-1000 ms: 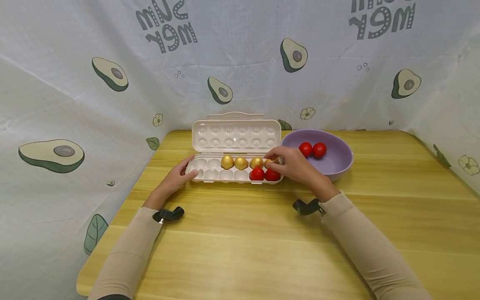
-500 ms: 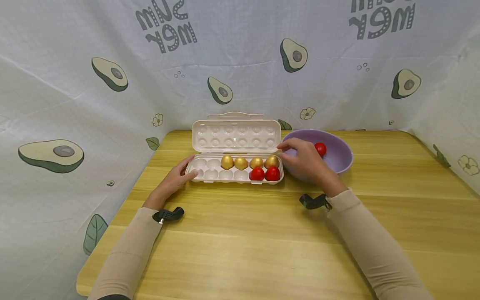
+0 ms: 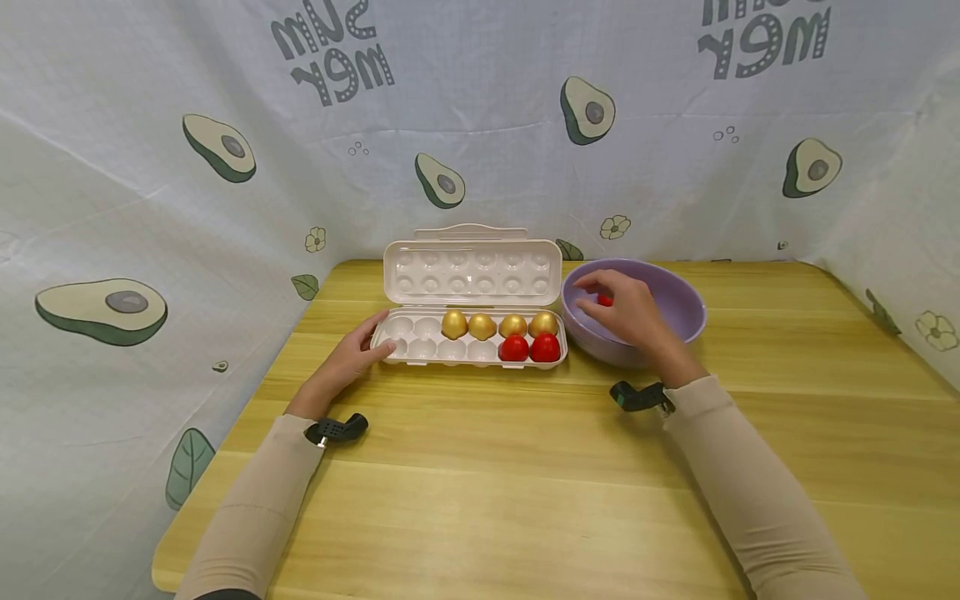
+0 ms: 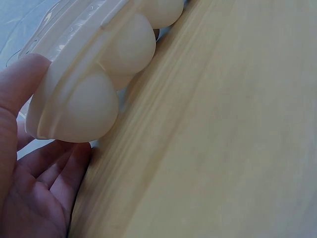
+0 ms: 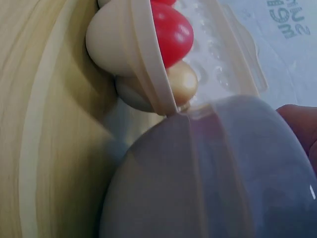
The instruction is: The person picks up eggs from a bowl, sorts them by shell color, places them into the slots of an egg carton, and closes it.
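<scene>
Four gold eggs (image 3: 482, 327) and two red eggs (image 3: 514, 348) are seated in a cream egg carton (image 3: 452, 352) at the centre of the head view, the gold ones in the far row, the red ones at the near right. The carton's left end is gripped by the left hand (image 3: 349, 356), the thumb laid at the near corner and the fingers at the far side. Behind, the lid (image 3: 472, 283) is tilted up. Right of centre, the right hand (image 3: 628, 310) is held over a purple bowl (image 3: 607, 351), its fingers bent, its thumb and forefinger parted. A partly covered red egg (image 3: 604, 300) is seen between them; whether it is touched cannot be told. The bowl is set just beside the carton's right end. Both are borne by a wooden table (image 3: 480, 475), backed by a pale cloth (image 3: 495, 67) printed with avocados.

In the left wrist view, the carton's end is held at the left of the frame, thumb over the rim, fingers lower down; its rounded cups are ranged toward the upper centre.

In the right wrist view, the lower right is filled by the bowl's wall, by which most of the right hand is hidden; only a part is shown at the right edge. The carton's loaded end is seen at upper centre, close by the bowl.
</scene>
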`<state>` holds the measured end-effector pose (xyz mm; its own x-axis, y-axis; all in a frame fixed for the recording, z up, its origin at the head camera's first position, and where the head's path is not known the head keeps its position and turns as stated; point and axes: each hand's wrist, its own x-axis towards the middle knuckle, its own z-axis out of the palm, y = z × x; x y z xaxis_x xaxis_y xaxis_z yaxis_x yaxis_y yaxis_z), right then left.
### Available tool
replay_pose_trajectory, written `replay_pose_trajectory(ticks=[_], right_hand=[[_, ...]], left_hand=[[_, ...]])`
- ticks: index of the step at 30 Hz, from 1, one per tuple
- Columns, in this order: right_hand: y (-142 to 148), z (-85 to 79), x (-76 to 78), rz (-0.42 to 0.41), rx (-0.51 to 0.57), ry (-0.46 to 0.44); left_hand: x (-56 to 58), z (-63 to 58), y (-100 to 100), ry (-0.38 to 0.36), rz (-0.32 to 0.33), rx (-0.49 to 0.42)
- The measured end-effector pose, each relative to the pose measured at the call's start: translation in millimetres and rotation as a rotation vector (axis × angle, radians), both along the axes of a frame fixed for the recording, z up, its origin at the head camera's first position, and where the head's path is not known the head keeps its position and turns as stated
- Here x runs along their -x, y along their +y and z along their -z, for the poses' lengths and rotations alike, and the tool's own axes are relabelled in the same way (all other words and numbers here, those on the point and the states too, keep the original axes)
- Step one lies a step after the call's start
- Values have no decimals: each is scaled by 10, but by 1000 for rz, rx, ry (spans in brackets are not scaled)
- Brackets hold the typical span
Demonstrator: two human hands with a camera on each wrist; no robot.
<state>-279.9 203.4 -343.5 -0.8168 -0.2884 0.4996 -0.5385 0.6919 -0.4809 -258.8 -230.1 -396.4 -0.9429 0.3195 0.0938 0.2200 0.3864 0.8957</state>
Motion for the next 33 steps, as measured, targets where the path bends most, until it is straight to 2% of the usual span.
replay_pose_trajectory(ticks=[5,13,17,24,28,33], right_hand=[[79,2,28,35,-1,-75],[149,-20,25,100,-40,-192],[174,-14,34,122,-61,-243],[205,-14,32,139,-87,-285],[226,-15,27,141,-102,-332],[247,-19,28,147,-116,-385]], left_hand=[[75,121,-40,13,-17,6],[72,132,-45,-6,-29,6],[55,98,-42,-22,-27,9],[-99,-98,36,-23,3,9],[-136,-137,53,-25,6,7],[-124,-121,47,-17,9,11]])
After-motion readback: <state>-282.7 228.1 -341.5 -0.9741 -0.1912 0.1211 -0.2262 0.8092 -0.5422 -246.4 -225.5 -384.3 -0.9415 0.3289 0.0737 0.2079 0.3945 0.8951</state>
